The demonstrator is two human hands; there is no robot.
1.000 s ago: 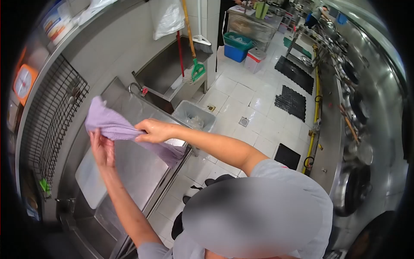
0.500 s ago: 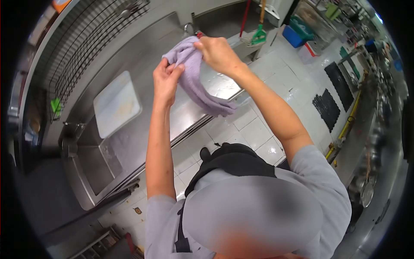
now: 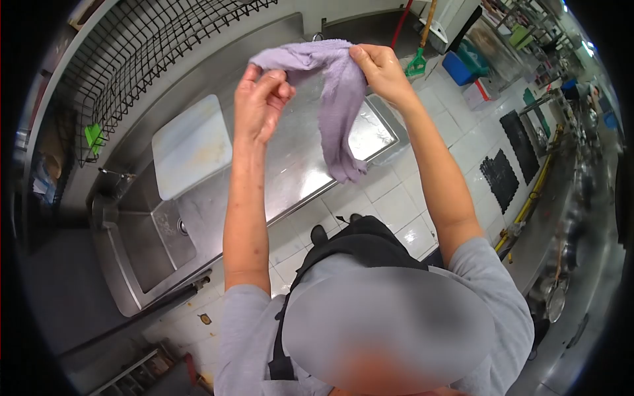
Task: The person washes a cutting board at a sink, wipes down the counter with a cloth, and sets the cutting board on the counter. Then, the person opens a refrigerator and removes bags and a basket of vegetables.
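A lavender cloth towel [image 3: 340, 109] is stretched between my two hands above the steel counter. My right hand [image 3: 384, 74] pinches its upper right corner. At the towel's left end is my left hand [image 3: 261, 105], with its fingers curled against the edge; part of that grip is hidden. From near my right hand, a long fold of the towel hangs down past the counter's front edge. On the steel counter [image 3: 277, 168], left of my left forearm, lies a white cutting board [image 3: 191, 148] with brownish stains.
A steel sink basin [image 3: 155, 247] is at the left end. Above the counter runs a black wire rack [image 3: 152, 66] with a green clip [image 3: 94, 137]. Black mats [image 3: 498, 178] lie on the tiled floor at right. A green-headed tool [image 3: 416, 63] stands near blue bins [image 3: 457, 68].
My right hand has moved right, away from my left, spreading the towel wider. The hanging fold now drops straighter. My left-hand fingers have curled more.
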